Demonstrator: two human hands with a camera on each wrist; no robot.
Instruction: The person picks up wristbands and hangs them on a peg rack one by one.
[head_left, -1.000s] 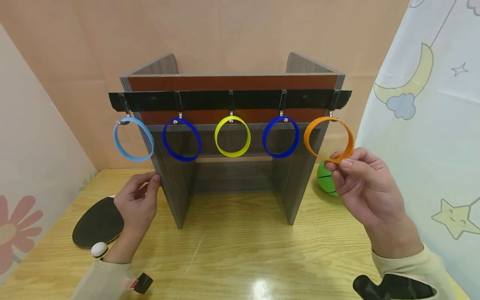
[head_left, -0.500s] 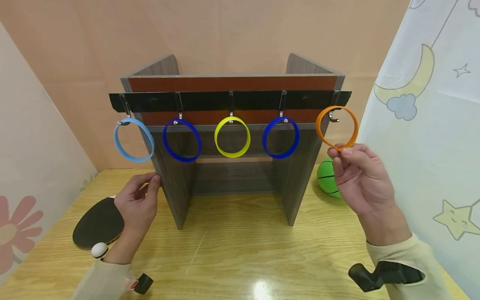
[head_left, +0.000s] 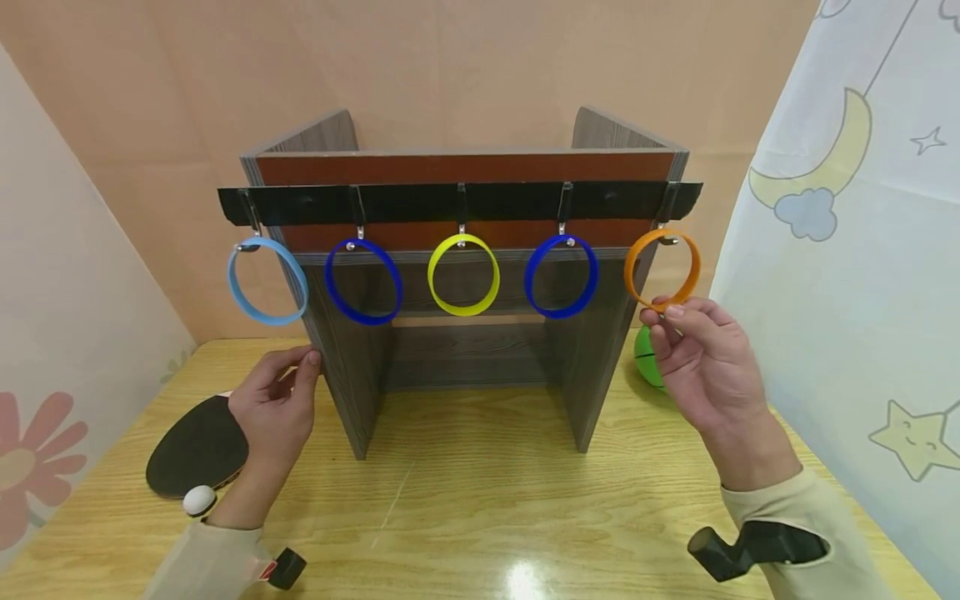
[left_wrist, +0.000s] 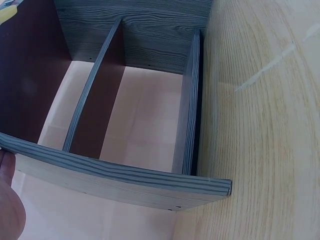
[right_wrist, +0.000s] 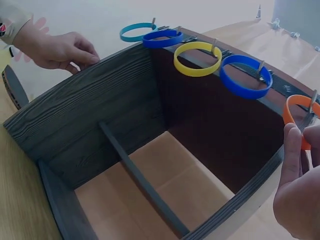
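Observation:
My right hand [head_left: 712,367] pinches the bottom of an orange wristband [head_left: 630,268] between thumb and fingers. The band stands upright at the rightmost hook [head_left: 670,241], and the hook's tip shows inside its top edge. Along the same black strip [head_left: 513,202], a light blue wristband [head_left: 273,320], two dark blue wristbands [head_left: 371,319] and a yellow wristband [head_left: 465,310] hang from the other hooks. At lower left, my left hand [head_left: 273,400] grips the front edge of the grey shelf's side panel [head_left: 341,383] with thumb and fingertips, clearer in the right wrist view.
A black table tennis paddle [head_left: 197,446] lies left of the shelf, beside a white ball [head_left: 198,500]. Behind my right hand, a green ball [head_left: 647,358] with black lines rests on the wooden table [head_left: 480,500]. Printed cloth walls stand at both sides.
The orange wristband first rose away to the right with my right hand, leaving the hook's tip bare, then came down and left to the hook again. My left hand stays put.

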